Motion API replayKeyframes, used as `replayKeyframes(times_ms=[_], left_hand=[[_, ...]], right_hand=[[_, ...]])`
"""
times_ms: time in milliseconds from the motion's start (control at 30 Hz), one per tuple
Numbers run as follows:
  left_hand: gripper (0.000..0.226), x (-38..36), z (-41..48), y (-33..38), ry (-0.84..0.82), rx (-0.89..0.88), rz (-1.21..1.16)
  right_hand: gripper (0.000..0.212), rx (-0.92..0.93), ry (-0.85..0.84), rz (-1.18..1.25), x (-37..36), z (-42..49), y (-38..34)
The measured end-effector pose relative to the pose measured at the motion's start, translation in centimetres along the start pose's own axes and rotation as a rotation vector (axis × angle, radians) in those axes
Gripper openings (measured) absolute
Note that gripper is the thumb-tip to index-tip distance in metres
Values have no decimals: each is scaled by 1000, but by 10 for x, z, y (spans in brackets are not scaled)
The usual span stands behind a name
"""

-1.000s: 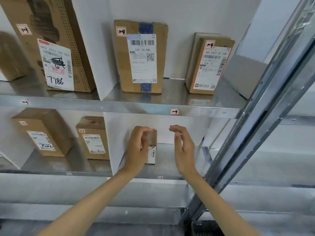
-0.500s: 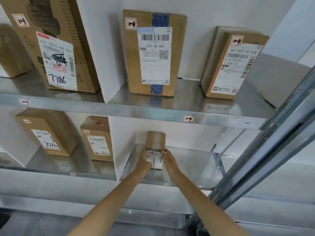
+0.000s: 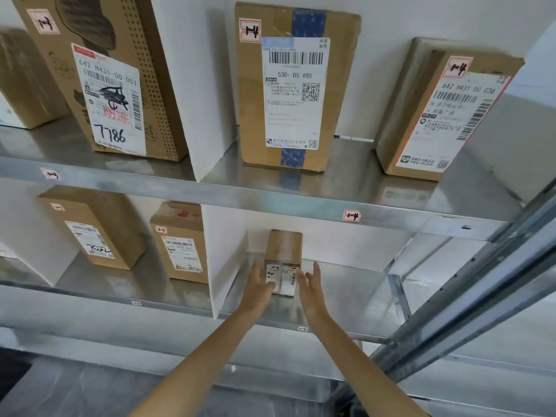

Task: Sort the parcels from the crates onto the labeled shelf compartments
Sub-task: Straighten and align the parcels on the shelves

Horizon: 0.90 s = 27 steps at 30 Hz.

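The small box [image 3: 282, 251] stands upright on the lower shelf [image 3: 346, 299], in the right compartment just past the white divider [image 3: 222, 260]. There's no real grip on it. The left hand [image 3: 258, 285] lies flat along its left side with the thumb on the front label [image 3: 281, 279], and the right hand [image 3: 310, 285] is spread open at its right edge. It's tall and narrow, so I'd square it with flat palms, keep the label facing out, then lift both hands off together so it doesn't tip.

The small parcel [image 3: 284, 245] is brown with a white label [image 3: 284, 276], the tall parcel [image 3: 338, 85] brown with blue tape [image 3: 308, 21], the shelf [image 3: 270, 197] silver-grey.
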<state>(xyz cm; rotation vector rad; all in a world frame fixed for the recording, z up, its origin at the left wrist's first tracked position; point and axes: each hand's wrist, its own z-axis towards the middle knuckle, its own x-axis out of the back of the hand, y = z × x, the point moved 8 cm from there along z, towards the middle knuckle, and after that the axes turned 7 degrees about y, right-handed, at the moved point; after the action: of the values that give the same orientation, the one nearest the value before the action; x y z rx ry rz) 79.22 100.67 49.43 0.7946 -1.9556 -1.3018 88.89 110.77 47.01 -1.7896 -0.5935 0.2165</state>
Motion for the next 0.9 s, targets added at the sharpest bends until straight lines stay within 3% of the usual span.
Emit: replayKeyframes(times_ms=[267,433,600,900], left_hand=[[43,31,-26,31,24,-176,-54],[28,56,-55,56,-68,-341,-123],[17,103,-86,57,-162,-398,-221],[29,232,-92,29,-76,-396,-232]], right_hand=[[39,327,152,94,9,-44,-47],[28,480,177,162,-6,-93,-73],[29,536,271,205,-34,-141,-82],[31,558,271,199,-128,-216,-78]])
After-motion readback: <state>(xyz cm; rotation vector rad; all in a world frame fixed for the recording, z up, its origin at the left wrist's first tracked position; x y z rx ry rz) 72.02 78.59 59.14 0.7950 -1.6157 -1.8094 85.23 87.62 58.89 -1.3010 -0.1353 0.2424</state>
